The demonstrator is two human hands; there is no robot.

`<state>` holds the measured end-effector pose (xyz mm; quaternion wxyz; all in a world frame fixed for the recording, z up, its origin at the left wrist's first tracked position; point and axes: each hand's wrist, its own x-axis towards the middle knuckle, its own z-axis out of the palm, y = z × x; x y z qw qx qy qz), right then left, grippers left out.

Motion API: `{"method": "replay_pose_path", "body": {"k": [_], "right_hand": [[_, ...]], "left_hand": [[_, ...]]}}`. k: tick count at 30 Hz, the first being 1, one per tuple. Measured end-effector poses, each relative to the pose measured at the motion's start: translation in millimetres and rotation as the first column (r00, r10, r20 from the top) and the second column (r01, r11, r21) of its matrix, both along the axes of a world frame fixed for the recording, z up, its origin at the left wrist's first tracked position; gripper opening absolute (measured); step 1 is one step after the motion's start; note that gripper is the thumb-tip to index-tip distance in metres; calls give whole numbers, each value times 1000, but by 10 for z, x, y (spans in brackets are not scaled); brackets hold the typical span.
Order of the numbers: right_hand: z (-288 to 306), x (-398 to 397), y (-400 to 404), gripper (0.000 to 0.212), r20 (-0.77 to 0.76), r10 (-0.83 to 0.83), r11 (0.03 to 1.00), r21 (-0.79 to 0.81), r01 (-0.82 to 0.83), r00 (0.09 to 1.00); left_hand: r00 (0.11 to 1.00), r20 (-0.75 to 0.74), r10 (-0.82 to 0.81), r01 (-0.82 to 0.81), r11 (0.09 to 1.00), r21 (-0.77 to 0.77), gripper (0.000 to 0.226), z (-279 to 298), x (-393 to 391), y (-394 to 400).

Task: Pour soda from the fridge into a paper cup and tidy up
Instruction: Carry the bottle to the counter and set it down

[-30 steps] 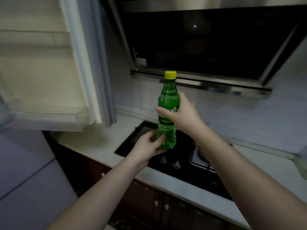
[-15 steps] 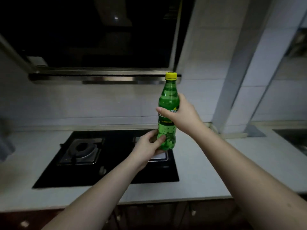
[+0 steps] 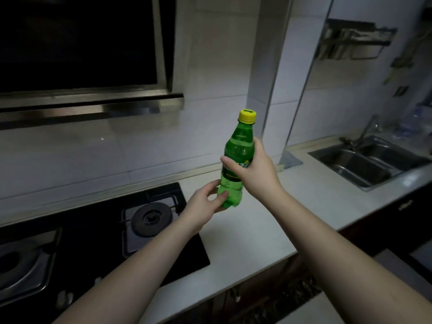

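Nearest, two bare forearms reaching up from the lower edge toward a green soda bottle (image 3: 238, 157), held upright in the air above the white countertop (image 3: 268, 220). Left hand (image 3: 203, 206) cupped under the bottle's base, thumb across the lower front, fingers curled round the bottom. Right hand (image 3: 254, 169) wrapped round the bottle's middle at the label, thumb across the front, fingers behind. Yellow cap (image 3: 247, 116) on the bottle's neck, closed. Bottle tilted slightly, cap leaning to the right.

Below and left of the bottle, a black gas hob (image 3: 98, 242) set into the countertop; one round burner (image 3: 149, 218) near the left hand, a second burner further left at the frame edge. Below the countertop's front edge, dark cabinet doors.

Right of the bottle and further back, a steel double sink (image 3: 367, 164) with a tap (image 3: 367, 132) behind it. Behind the bottle, a white tiled wall. Up and left of the bottle, a dark range hood (image 3: 88, 99) with a steel lip. High to the right of the bottle, a wall rack (image 3: 350, 40), contents too blurred to tell.
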<state>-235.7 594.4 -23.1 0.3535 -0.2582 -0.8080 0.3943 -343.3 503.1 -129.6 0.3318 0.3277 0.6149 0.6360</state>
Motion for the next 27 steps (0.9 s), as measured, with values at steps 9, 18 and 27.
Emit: {"method": "replay_pose_path", "body": {"k": [9,18,27], "right_hand": [[-529,-203,639,58,46,5,999,-47,-3,999],[-1254,-522,1316,70,83,119,978,-184,-102,989],[-1988,-785,1624,66,217,257,947,-252,-200,942]], "left_hand": [[986,-164,-44,16,986,-165,53,-523,-179,644],[982,-187,35,-101,930,-353,59,-1066,-371,1239],[958,-275,79,-219,821,-527,26,-1608,-412,1588]]}}
